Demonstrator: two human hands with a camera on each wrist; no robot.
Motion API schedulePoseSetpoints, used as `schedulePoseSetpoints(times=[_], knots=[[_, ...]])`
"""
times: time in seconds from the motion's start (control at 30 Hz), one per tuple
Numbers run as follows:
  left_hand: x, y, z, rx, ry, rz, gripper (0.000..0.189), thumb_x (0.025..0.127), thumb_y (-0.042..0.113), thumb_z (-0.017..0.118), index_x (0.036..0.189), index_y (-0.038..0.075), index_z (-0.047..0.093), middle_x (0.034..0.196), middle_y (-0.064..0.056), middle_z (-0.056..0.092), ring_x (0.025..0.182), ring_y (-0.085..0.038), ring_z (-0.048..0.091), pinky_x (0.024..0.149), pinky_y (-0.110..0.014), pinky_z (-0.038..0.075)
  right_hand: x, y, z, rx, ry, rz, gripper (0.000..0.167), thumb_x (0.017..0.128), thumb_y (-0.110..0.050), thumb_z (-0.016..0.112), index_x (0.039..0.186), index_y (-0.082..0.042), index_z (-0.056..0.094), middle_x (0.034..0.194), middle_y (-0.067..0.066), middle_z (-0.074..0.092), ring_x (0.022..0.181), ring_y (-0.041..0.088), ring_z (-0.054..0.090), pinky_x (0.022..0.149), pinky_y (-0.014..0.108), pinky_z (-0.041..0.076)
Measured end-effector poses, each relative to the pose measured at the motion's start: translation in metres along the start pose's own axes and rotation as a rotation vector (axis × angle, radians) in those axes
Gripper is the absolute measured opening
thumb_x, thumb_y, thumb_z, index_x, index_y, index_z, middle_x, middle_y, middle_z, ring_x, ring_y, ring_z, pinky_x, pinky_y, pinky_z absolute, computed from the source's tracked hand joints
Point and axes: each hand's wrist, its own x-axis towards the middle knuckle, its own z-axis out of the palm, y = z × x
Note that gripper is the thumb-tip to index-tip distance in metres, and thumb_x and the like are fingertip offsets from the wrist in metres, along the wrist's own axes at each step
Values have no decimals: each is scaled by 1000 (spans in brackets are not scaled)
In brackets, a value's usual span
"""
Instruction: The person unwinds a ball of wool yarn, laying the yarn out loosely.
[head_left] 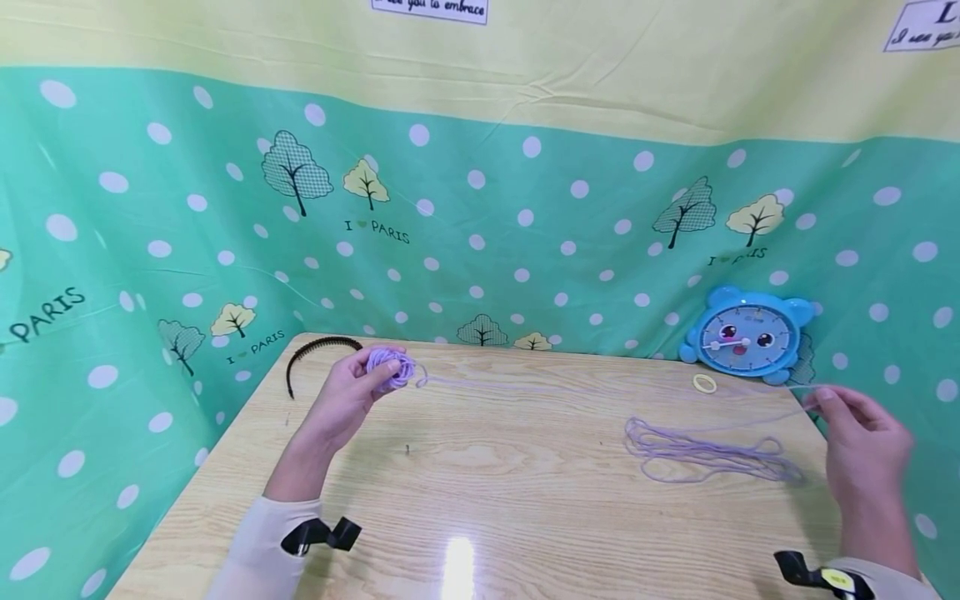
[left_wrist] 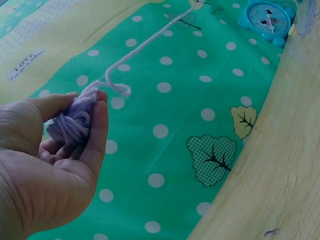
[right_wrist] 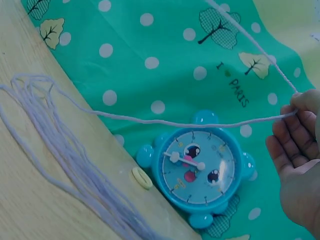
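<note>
My left hand (head_left: 347,398) grips a small ball of purple yarn (head_left: 390,369) between thumb and fingers, raised over the table's left side. From the ball a strand (left_wrist: 145,45) with a small loop near its start runs across to the right. Far to the right, my right hand (head_left: 866,442) pinches that yarn between thumb and fingertips. In the right wrist view a second length of yarn (right_wrist: 170,123) leads from the pinch down to a loose, looped bundle of yarn (head_left: 705,454) lying on the table.
A blue bear-shaped clock (head_left: 746,337) leans at the table's back right, with a pale yellow ring (head_left: 705,383) before it. A black toothed headband (head_left: 322,343) lies at the back left. Green dotted cloth (head_left: 525,217) hangs behind the wooden table (head_left: 510,500).
</note>
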Motion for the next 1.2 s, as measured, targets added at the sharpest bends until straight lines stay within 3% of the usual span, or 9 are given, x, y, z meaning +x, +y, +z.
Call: schedulePoseSetpoints(times=[0.27, 0.53, 0.83, 1.2], knots=[[0, 1, -2, 10, 12, -1, 41, 105, 16, 61, 138, -6, 53, 113, 6, 65, 102, -5, 65, 91, -18, 58, 5, 15, -18, 83, -19, 46, 20, 90, -14, 80, 110, -10, 78, 92, -9, 75, 82, 2, 70, 74, 5, 56], [0, 3, -5, -9, 10, 9, 27, 105, 15, 61, 130, 5, 60, 113, 6, 66, 103, -5, 66, 92, -17, 58, 16, 38, -36, 103, 8, 85, 16, 89, -10, 80, 105, -11, 80, 85, -9, 76, 75, 5, 71, 70, 11, 58], [3, 1, -5, -9, 0, 6, 30, 104, 13, 62, 131, 0, 59, 113, 5, 66, 102, -5, 67, 92, -18, 59, 30, 67, -54, -147, -34, 179, 17, 88, -28, 83, 104, -23, 81, 79, -19, 75, 73, -3, 69, 63, 8, 54], [4, -6, 4, 17, -31, -19, 28, 104, 13, 62, 130, 2, 60, 112, 6, 66, 100, -6, 66, 91, -19, 59, 32, 89, -56, -284, -52, 175, 13, 92, -23, 79, 104, -27, 81, 79, -29, 70, 76, -13, 63, 63, 2, 50]])
